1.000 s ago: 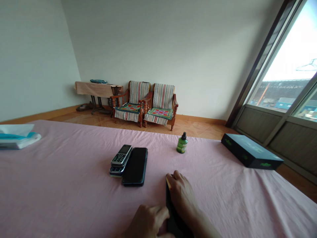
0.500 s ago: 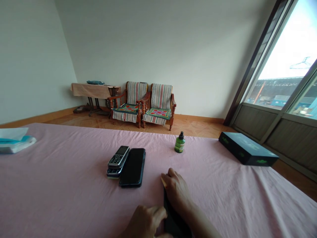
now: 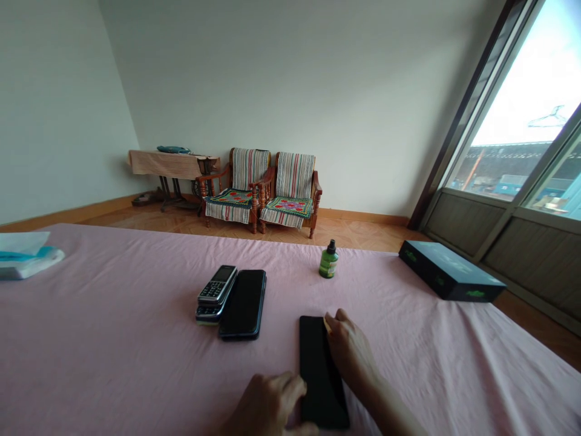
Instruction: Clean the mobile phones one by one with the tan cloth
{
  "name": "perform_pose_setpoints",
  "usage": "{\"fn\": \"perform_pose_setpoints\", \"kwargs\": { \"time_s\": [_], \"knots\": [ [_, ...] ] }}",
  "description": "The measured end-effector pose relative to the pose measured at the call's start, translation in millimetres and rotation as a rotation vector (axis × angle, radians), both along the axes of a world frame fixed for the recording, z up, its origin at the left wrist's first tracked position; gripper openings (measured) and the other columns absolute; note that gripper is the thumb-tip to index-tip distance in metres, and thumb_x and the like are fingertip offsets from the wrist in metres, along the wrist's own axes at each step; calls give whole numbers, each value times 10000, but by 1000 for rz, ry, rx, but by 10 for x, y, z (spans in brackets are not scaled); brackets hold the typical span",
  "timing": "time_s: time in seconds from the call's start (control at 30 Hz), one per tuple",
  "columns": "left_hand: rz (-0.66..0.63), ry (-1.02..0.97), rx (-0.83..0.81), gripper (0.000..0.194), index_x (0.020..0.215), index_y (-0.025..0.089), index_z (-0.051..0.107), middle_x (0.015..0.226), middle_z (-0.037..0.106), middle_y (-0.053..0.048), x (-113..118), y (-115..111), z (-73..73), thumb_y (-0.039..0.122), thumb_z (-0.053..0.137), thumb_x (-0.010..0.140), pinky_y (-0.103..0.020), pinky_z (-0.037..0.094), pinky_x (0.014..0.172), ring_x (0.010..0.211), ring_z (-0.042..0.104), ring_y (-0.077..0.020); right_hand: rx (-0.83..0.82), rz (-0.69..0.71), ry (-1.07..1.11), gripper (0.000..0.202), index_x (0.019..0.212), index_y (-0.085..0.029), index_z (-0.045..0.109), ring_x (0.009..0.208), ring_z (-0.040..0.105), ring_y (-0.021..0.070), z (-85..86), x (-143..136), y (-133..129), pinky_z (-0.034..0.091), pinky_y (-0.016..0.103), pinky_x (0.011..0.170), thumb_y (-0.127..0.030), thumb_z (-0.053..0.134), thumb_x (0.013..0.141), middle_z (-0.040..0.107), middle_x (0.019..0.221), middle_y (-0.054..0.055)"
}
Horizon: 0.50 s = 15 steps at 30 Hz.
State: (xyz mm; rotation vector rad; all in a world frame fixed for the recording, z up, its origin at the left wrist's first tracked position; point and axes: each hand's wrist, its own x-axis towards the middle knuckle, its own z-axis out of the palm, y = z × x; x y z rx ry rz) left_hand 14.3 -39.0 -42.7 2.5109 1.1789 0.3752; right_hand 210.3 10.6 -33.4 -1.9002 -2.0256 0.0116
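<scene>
A black phone (image 3: 321, 369) lies flat on the pink cloth in front of me. My left hand (image 3: 272, 399) is curled against its left edge, fingertips and thumb gripping it. At the phone's upper right edge is my right hand (image 3: 349, 345), closed in a pinch. A small pale tan piece (image 3: 327, 323) shows at its fingertips; most of it is hidden, so its kind is unclear. To the left lie another black smartphone (image 3: 242, 304) and a silver keypad phone (image 3: 218, 284), which rests on a further phone (image 3: 209, 313). Beyond my hands stands a green bottle (image 3: 328, 260) with a black top.
A flat black box (image 3: 454, 269) with green print sits at the right edge of the pink-covered surface (image 3: 113, 339). On the far left is a white and blue packet (image 3: 29, 263). Two wooden chairs (image 3: 290, 188) and a cloth-covered table (image 3: 163, 165) stand by the wall.
My right hand has moved rightward across the phone, from its upper left to its upper right edge, uncovering its dark face. My left hand has hardly moved.
</scene>
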Motion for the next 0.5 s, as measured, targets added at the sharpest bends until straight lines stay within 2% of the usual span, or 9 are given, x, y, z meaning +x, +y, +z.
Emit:
{"fn": "perform_pose_setpoints", "kwargs": {
  "time_s": [0.07, 0.17, 0.3, 0.4, 0.5],
  "knots": [
    [15, -8, 4, 400, 1026, 201, 623, 971, 714, -23, 6, -20, 19, 280, 819, 686, -281, 481, 787, 882, 684, -242, 9, 13, -1, 258, 818, -172, 636, 641, 561, 129, -26, 2, -110, 289, 222, 546, -30, 422, 840, 590, 775, 36],
    [20, -13, -24, 364, 1003, 198, 627, 959, 715, -18, 17, -32, 76, 245, 809, 690, -276, 475, 770, 881, 681, -241, 23, 60, -20, 304, 860, -178, 638, 655, 581, 151, -150, 36, -356, 343, 220, 566, 8, 408, 791, 598, 771, 47],
    [11, -6, -47, 305, 968, 192, 628, 921, 716, -13, 25, -38, 155, 204, 784, 706, -263, 470, 732, 843, 682, -226, 57, 172, -62, 426, 1026, -174, 632, 640, 604, 166, -304, 95, -639, 392, 227, 567, 33, 382, 750, 615, 780, 66],
    [0, -25, -47, 279, 937, 197, 623, 914, 715, -5, 25, -39, 176, 232, 788, 714, -252, 467, 721, 827, 678, -211, 15, 161, -42, 412, 995, -178, 638, 647, 608, 160, -239, 78, -635, 386, 221, 566, 37, 380, 756, 621, 782, 64],
    [15, -37, -50, 308, 959, 198, 626, 924, 718, -6, 30, -39, 179, 254, 802, 712, -255, 465, 734, 843, 679, -215, -28, 137, 15, 338, 916, -177, 638, 672, 595, 142, -61, 23, -419, 365, 214, 586, 13, 378, 811, 621, 812, 57]
  ]
}}
